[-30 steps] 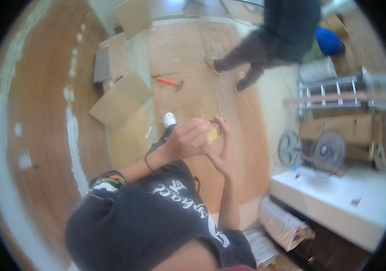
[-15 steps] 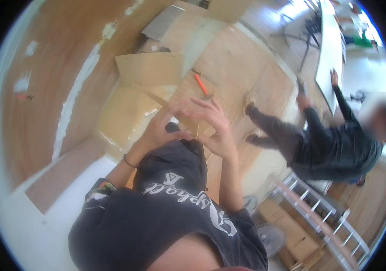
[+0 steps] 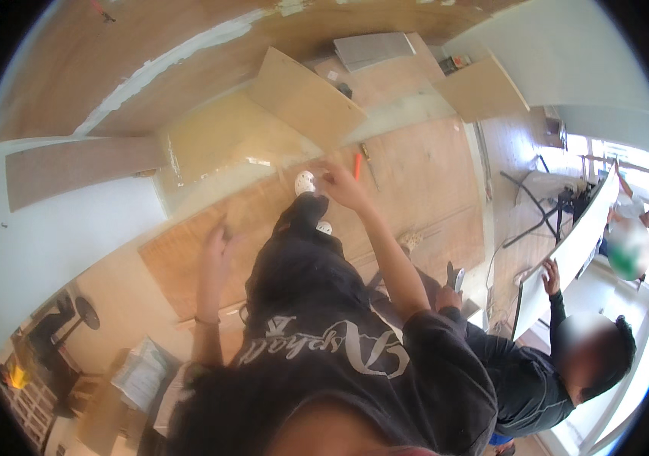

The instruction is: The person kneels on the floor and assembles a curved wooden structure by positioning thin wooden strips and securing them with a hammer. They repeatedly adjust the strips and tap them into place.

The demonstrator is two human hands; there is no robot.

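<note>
The person stands on a brown board floor, looking down past a dark printed shirt and dark trousers to white shoes (image 3: pixel 305 182). The right hand (image 3: pixel 342 185) is stretched far forward, fingers loosely curled, close to an orange pencil-like tool (image 3: pixel 356 166) that lies on the floor just beyond it; whether the fingers pinch anything small I cannot tell, as the hand is blurred. The left hand (image 3: pixel 216 242) is raised to the left of the body, fingers part open, and appears to hold nothing. A slim dark tool (image 3: pixel 368 163) lies just right of the orange one.

Judging from this, the step in hand is a reach toward the tools on the floor, with no grasp yet made. The next move would call for bringing the right hand down onto the orange tool and closing the fingers around its shaft.

Cardboard sheets (image 3: pixel 305 95) lie at the far side. To the right, another person in dark clothes steadies a white panel (image 3: pixel 568 251).
</note>
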